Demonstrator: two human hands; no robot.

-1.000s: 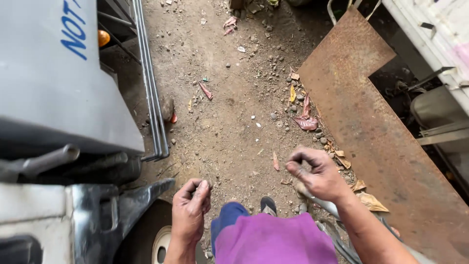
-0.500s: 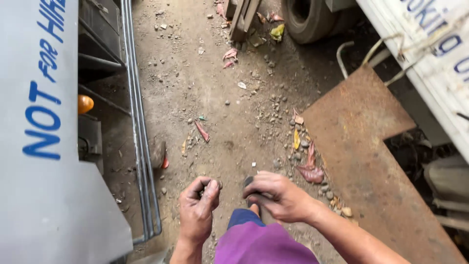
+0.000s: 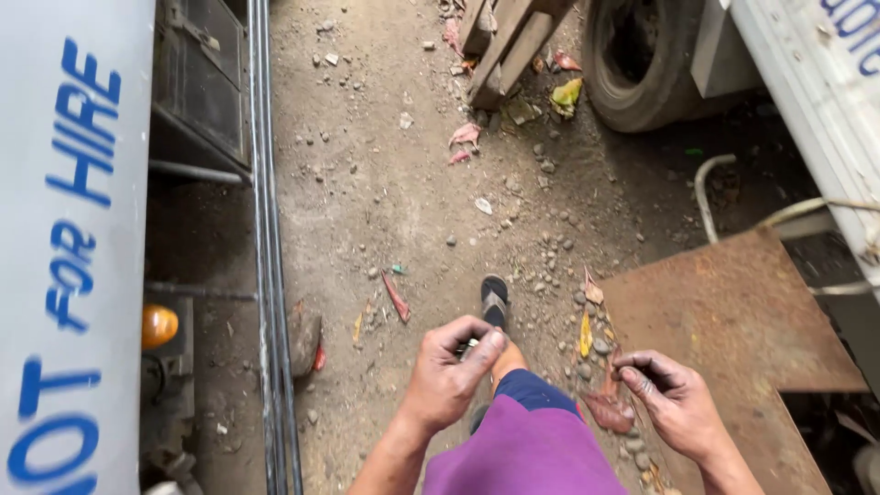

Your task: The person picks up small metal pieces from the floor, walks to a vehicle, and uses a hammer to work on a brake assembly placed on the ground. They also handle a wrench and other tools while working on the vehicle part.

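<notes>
Left hand point(image 3: 449, 376) curled, thumb and fingertips pinched on a small dark object point(image 3: 470, 346), too small to identify, held above the sandalled foot point(image 3: 495, 302). Right hand point(image 3: 667, 396) loosely half-closed, fingers bent, nothing visible in it; it hovers beside the rusty steel plate point(image 3: 733, 312). Below, gravel-strewn dirt ground point(image 3: 385, 183).

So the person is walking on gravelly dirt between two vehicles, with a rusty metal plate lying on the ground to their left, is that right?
Not quite. The head view shows the flat rusty brown metal plate on the person's right, beside the right hand, not the left. The rest holds: they stand on gravelly dirt ground between a white vehicle side with blue lettering and a vehicle with a black rubber tyre.
</notes>
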